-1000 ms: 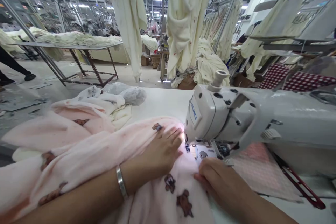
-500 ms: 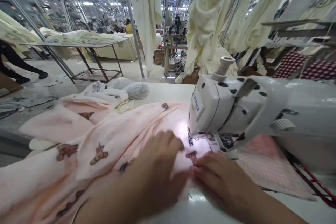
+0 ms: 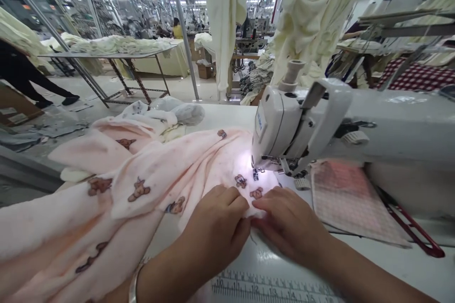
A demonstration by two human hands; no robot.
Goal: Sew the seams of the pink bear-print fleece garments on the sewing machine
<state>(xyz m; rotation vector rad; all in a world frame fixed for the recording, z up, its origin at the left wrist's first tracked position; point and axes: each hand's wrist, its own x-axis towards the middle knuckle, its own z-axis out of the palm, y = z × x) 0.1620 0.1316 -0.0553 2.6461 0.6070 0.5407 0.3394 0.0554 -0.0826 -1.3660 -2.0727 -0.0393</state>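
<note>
A pale pink plush fabric printed with brown bears lies in folds across the sewing table, one end under the head of a white sewing machine. Its lamp lights the cloth by the needle area. My left hand, with a bangle at the wrist, is closed on the near edge of the fabric, knuckles up. Close beside it, my right hand pinches the same edge between thumb and fingers. Both hands are just in front of the presser foot, which is partly hidden by the machine head.
A printed ruler scale runs along the table's front. Right of the machine head lie a pink checked cloth and a red-handled tool. Cream fabric hangs behind. At far left, a person's legs show beside a cardboard box.
My left hand has come down to the fabric's near edge, beside my right hand. The machine's front lever now stands higher. The view has shifted slightly, showing the ruler scale.
</note>
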